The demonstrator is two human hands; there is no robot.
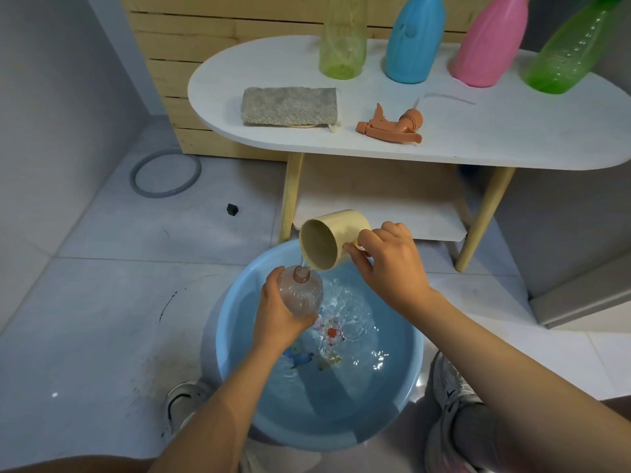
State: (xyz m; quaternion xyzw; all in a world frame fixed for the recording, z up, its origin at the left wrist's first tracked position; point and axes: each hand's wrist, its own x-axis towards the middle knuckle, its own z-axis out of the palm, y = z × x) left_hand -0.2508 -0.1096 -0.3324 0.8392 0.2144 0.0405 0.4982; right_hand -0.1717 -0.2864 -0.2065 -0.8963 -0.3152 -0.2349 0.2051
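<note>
Right hand [386,264] grips the handle of a pale yellow plastic cup [329,238], tipped over, water trickling into the neck of a clear ribbed plastic bottle [302,293]. Left hand [276,310] wraps the bottle, upright over a round blue plastic basin [239,336] of water on the floor.

Your view is soft, even and fairly bright; the light seems to come from overhead, though no lamp shows. Small white glints sit on the water in the blue basin [341,425]. The white counter [512,138] throws a dull shadow onto the shelf [375,213] beneath it. Wide-angle bending leans the blue bottle [415,39] and green bottle [566,52] outward at the top edge. The forearms look stretched at the bottom edge; round your left hand [276,319] and right hand [389,264] everything stays sharp.
</note>
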